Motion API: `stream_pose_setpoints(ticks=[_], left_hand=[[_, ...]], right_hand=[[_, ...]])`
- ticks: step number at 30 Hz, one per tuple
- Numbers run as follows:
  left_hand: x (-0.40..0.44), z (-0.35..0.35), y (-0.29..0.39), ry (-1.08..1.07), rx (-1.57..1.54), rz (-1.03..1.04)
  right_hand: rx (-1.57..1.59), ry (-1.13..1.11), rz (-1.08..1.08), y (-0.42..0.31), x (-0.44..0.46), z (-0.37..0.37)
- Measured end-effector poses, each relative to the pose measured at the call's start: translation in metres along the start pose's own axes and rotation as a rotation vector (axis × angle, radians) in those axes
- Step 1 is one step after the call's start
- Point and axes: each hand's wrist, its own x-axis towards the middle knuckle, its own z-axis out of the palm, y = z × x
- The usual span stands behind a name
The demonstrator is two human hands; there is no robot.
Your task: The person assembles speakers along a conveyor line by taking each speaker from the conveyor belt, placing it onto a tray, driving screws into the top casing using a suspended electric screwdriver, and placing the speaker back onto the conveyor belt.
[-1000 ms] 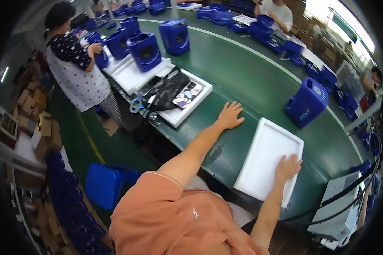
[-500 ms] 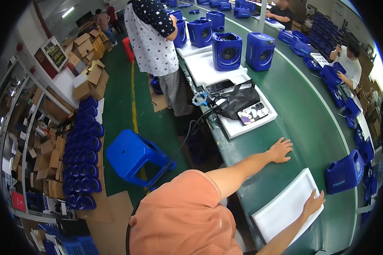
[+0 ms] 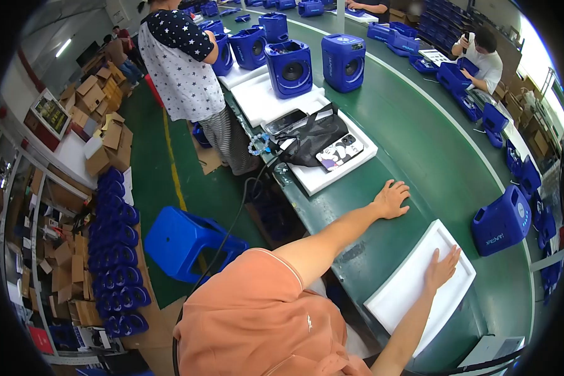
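Note:
My left hand (image 3: 391,199) rests on the green tabletop (image 3: 357,241) with its fingers spread and holds nothing. Nearer to me, my right hand (image 3: 442,268) lies open on a shallow white foam tray (image 3: 413,288), near its far edge. Beyond that tray, a blue speaker box (image 3: 501,222) stands slightly tilted in view. Past my left hand is another white foam tray (image 3: 341,172), which carries a black mesh bag (image 3: 313,138), a phone in a cartoon-print case (image 3: 340,153) and a dark phone (image 3: 286,121).
Blue speakers (image 3: 289,70) stand farther along the table beside a person in a star-print top (image 3: 175,69). A blue stool (image 3: 191,241) and rows of blue housings (image 3: 113,257) are on the floor at left. A co-worker (image 3: 482,59) sits across the line.
My right hand has shifted inward on the foam tray. My left hand stays flat on the table. The whole view has turned slightly, so the surroundings appear farther left.

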Motion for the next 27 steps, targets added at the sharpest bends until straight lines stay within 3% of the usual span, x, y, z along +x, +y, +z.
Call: stream_pose_setpoints(ticks=[4,7,8,10,13,17,20,21,23,25,27], left_hand=[[0.0,0.008,-0.005,0.158,0.032,0.053],[0.036,-0.027,-0.015,0.005,-0.477,-0.291],[0.061,-0.026,-0.029,0.142,-0.684,-0.439],[0.109,-0.049,-0.066,0.469,-0.635,-0.55],[0.18,-0.105,-0.145,0.618,-1.361,-0.785],[0.229,-0.207,-0.209,0.771,-1.649,-0.963],[0.262,-0.244,-0.289,0.576,-2.061,-0.821],[0.257,-0.257,-0.277,0.707,-1.952,-0.676],[0.26,-0.286,-0.301,0.579,-1.997,-0.55],[0.289,-0.289,-0.347,0.378,-2.19,-0.64],[0.32,-0.29,-0.381,0.395,-2.503,-0.954]], right_hand=[[-0.014,-0.069,0.023,-0.001,-0.003,-0.004],[-0.051,-0.106,0.021,-0.003,-0.005,-0.003],[-0.062,-0.122,0.028,-0.006,-0.007,-0.005],[-0.082,-0.118,0.041,-0.013,-0.01,-0.011],[-0.075,-0.079,0.043,-0.017,-0.013,-0.012],[0.024,-0.05,0.083,-0.029,-0.012,-0.02],[0.049,-0.011,0.067,-0.028,-0.011,-0.018],[0.091,0.056,-0.014,-0.017,-0.009,-0.005],[0.166,0.142,-0.053,-0.01,-0.008,0.01],[0.128,0.172,-0.094,-0.013,-0.004,-0.004],[0.076,0.081,0.007,-0.023,-0.004,-0.026]])
